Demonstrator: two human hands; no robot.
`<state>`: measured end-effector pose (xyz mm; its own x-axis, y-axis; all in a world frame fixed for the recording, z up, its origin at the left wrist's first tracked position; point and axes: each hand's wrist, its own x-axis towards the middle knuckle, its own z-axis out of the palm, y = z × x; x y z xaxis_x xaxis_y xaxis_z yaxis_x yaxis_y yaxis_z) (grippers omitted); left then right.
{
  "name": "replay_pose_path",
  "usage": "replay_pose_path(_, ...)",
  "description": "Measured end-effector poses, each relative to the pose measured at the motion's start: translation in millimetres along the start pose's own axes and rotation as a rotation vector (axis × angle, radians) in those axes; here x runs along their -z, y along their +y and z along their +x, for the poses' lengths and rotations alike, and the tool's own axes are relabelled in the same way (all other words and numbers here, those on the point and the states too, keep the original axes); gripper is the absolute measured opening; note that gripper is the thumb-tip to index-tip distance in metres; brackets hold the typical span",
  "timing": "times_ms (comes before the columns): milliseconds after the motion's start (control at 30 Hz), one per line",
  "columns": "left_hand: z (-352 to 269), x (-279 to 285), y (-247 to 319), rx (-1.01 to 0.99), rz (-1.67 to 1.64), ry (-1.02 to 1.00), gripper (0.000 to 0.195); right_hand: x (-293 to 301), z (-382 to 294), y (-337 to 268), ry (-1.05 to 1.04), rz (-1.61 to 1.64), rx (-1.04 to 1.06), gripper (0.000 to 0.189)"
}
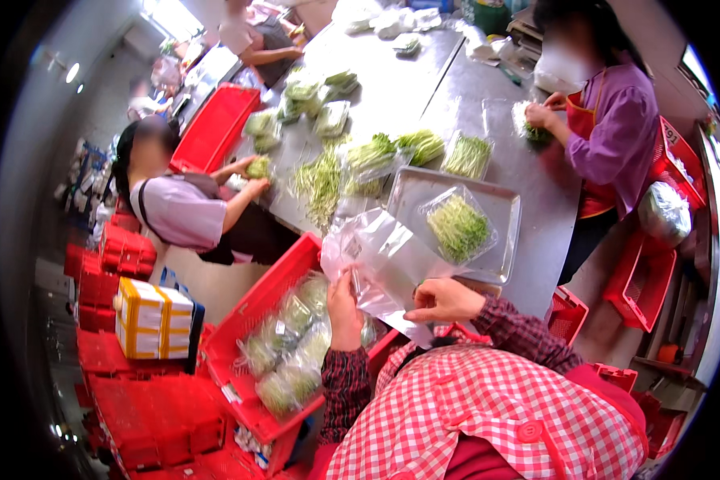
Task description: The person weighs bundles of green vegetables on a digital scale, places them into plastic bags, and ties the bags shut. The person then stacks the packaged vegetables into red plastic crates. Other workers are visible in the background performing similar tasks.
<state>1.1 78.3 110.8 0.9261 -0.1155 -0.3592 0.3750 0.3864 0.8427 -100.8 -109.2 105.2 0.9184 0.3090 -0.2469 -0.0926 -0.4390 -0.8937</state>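
A clear plastic bag (390,258) is spread between my two hands. My left hand (344,309) pinches its near left edge. My right hand (447,301) lies at its right side, fingers curled; whether they grip the film is hard to see. Just beyond, a clear tray of green sprouts (461,225) rests in a metal tray (514,240). Further left on the steel table are loose sprouts (319,189) and bagged bunches of greens (372,156). Another packed tray of sprouts (467,157) stands behind the metal tray.
A red crate (228,336) of bagged greens (300,336) stands left of my left hand. Stacked red crates (156,414) and a white foam box with yellow tape (156,318) are farther left. Co-workers stand at the left (180,204) and right (618,132) of the table, handling greens.
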Motion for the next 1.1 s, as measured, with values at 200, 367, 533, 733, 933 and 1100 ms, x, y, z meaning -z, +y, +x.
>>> replay_pose_path(200, 35.8, 32.5, -28.2, 0.068, 0.091, -0.207, 0.02, -30.4, 6.6, 29.1, 0.33, 0.885, 0.018, 0.042)
replay_pose_path(367, 25.7, 36.6, -22.6, 0.005, 0.204, -0.144, 0.023, -8.2, 12.0, 16.5, 0.521, 1.05, -0.076, 0.02)
replay_pose_path(533, 12.3, 16.0, 5.8, -0.686, 0.531, 0.057, 0.041, -17.2, 29.2, 29.5, 0.609, 0.945, -0.029, 0.018)
replay_pose_path(733, -35.4, -2.2, 24.0, -0.875, 0.675, -0.293, 0.015, -16.6, 35.9, 28.6, 0.431, 1.062, -0.011, 0.017)
replay_pose_path(933, -32.6, -17.3, 16.5, -0.729, 1.354, -0.657, 0.025, -22.3, 37.2, 31.1, 0.389, 0.992, 0.111, 0.008)
replay_pose_path(1100, -23.9, -14.9, 26.3, -0.904, 1.169, -0.147, 0.036, -16.6, 33.6, 38.4, 0.454, 0.952, -0.014, 0.009)
